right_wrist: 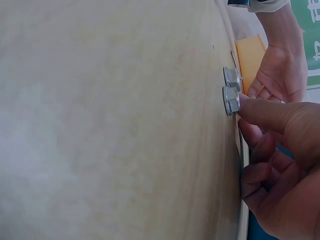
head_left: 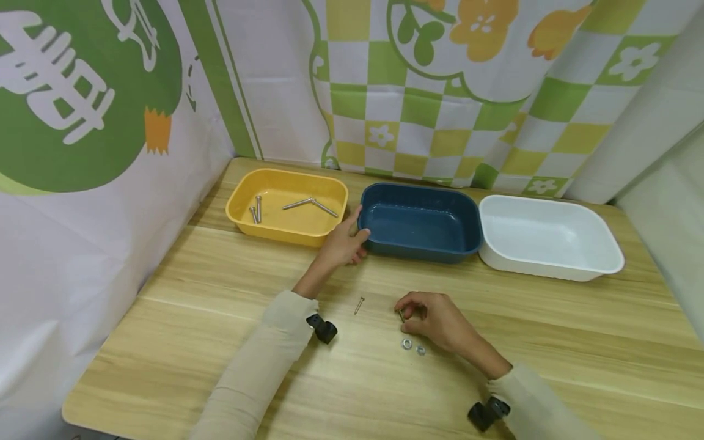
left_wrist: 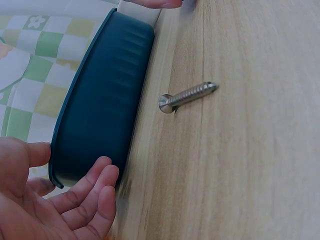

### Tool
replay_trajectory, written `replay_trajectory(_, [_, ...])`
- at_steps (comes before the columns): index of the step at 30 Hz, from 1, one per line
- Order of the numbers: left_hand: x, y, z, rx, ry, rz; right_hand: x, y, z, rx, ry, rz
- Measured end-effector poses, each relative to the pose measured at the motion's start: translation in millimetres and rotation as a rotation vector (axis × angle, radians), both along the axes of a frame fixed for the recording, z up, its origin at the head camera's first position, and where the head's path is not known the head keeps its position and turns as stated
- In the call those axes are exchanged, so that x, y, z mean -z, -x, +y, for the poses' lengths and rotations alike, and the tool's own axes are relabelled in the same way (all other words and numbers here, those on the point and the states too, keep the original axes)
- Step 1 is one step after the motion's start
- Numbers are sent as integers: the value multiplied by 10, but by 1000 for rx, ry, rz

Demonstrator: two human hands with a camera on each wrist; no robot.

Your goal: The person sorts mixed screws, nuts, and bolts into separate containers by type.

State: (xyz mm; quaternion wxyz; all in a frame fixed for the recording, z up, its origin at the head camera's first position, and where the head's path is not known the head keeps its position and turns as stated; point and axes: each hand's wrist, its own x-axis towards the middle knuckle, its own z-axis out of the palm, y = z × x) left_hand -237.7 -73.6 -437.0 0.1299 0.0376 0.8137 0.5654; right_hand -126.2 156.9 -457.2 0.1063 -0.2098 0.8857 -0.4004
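Note:
At the left end of the dark blue bin (head_left: 420, 247), my left hand (head_left: 343, 241) pinches the rim between thumb and index finger. Its other fingers lie loosely bent beside the bin's outer wall in the left wrist view. My right hand (head_left: 437, 321) pinches a small screw (head_left: 401, 315) just over the table, mostly hidden by the fingers. Near it lie two flange nuts, one nut (head_left: 407, 344) left of the other nut (head_left: 420, 350). A countersunk screw (left_wrist: 190, 95) lies on the wood between the hands.
A yellow bin (head_left: 286, 234) left of the blue one holds several long bolts (head_left: 297, 203). To the right stands a white bin (head_left: 550, 269), close against the blue one. Patterned cloth (head_left: 429, 122) hangs behind the wooden table (head_left: 192, 342).

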Motion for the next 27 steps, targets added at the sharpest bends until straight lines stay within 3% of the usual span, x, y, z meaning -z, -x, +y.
replay_trajectory(13, [-2,-7,-6,0,8,13,-27,48,-84,-102,31,1])
replay_trajectory(27, [-8,-15,-25,16,5,13,-97,171,-308,-196,24,104])
